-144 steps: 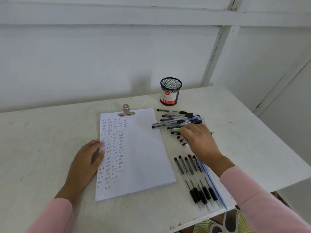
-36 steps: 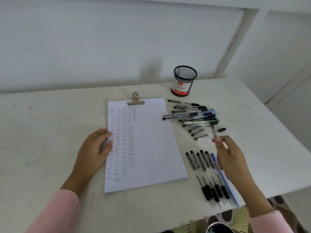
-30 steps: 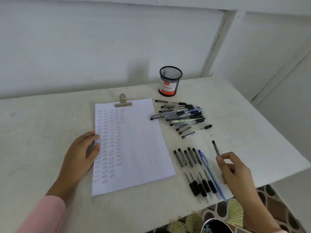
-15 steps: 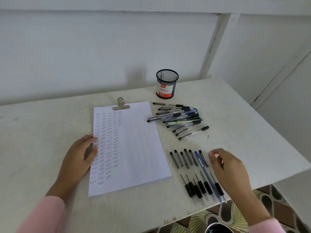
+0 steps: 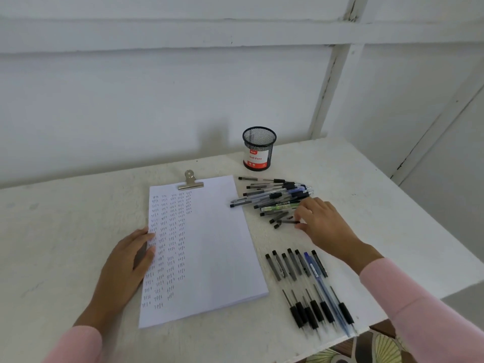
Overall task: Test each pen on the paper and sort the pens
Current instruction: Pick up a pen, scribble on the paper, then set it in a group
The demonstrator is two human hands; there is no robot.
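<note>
Mesh cup — contents indiscernible

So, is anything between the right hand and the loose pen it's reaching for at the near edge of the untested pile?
Nothing visible: the right hand has its fingertips already at the slim black pen, with only bare white table around it.

I count seven pens in the sorted row at lower right, one of them blue; a loose pile of pens at centre right, too tangled to number; one mesh cup; one paper pad; two hands.
</note>
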